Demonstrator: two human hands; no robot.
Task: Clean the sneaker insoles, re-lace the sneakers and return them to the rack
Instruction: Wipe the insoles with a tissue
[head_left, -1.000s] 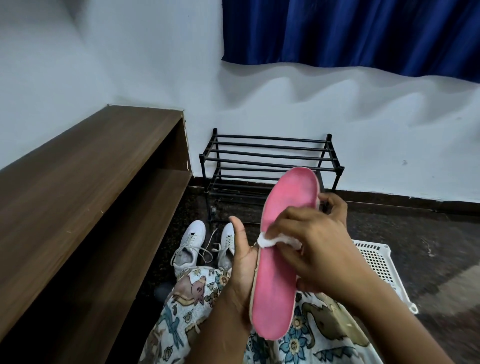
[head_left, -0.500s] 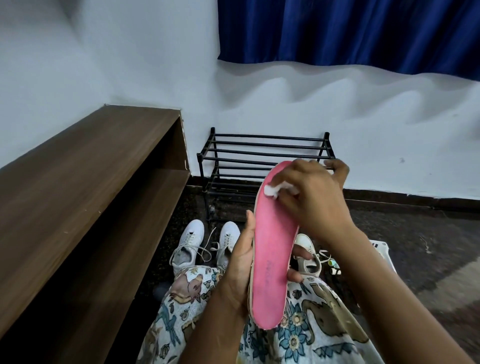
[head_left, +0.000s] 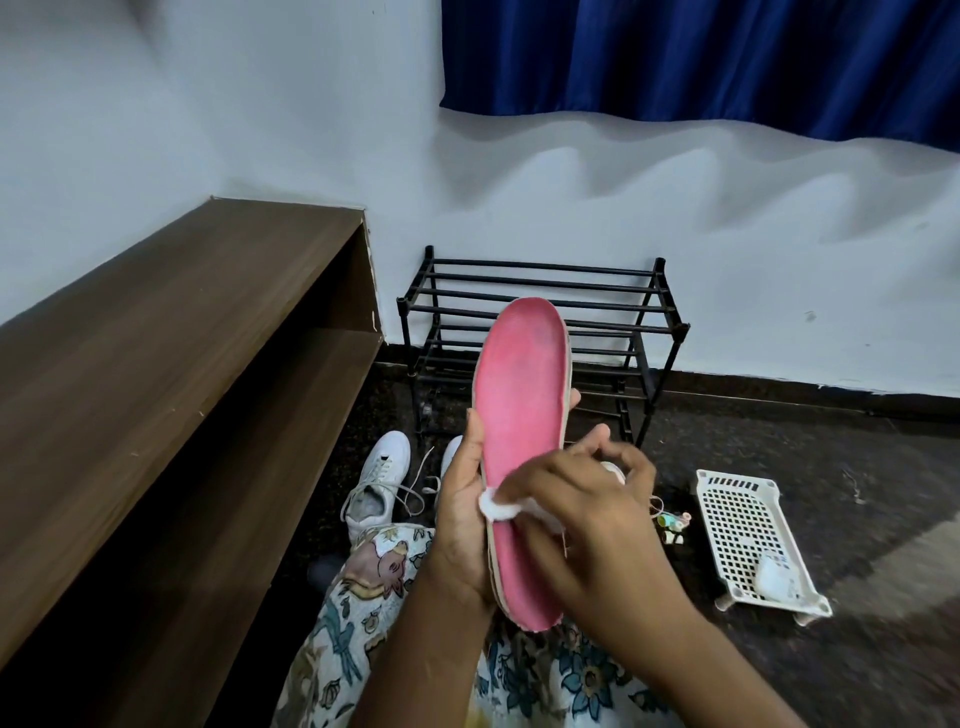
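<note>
A person sits on the floor (head_left: 857, 467) with both hands raised over a lap covered in flower-print cloth (head_left: 363, 597). The left hand (head_left: 465, 525) grips a pink insole (head_left: 519, 410) by its lower left edge, thumb along the rim and fingers wrapped behind, one fingertip showing past the right edge. The insole stands nearly upright, pink face toward the camera, toe end up in front of the rack (head_left: 613, 312). The right hand (head_left: 587, 519), somewhat blurred, pinches a small white wad (head_left: 497, 506) between its fingers and presses it on the pink face near the left rim, about halfway down the insole and just beside the left thumb. Beyond the knees a white sneaker (head_left: 376, 483) lies on the floor with its laces loose, and the toe of a second white sneaker (head_left: 451, 451) shows just beside the left hand. The black rack stands against the far wall, in the corner next to a brown wooden shelf unit (head_left: 182, 364) that runs along the left wall. To the right on the floor sits a white perforated plastic basket (head_left: 737, 514) with a small white object (head_left: 774, 577) at its near end; a small colourful item (head_left: 672, 522), too small to identify, lies between the basket and the right hand. A blue curtain (head_left: 701, 62) hangs above.
</note>
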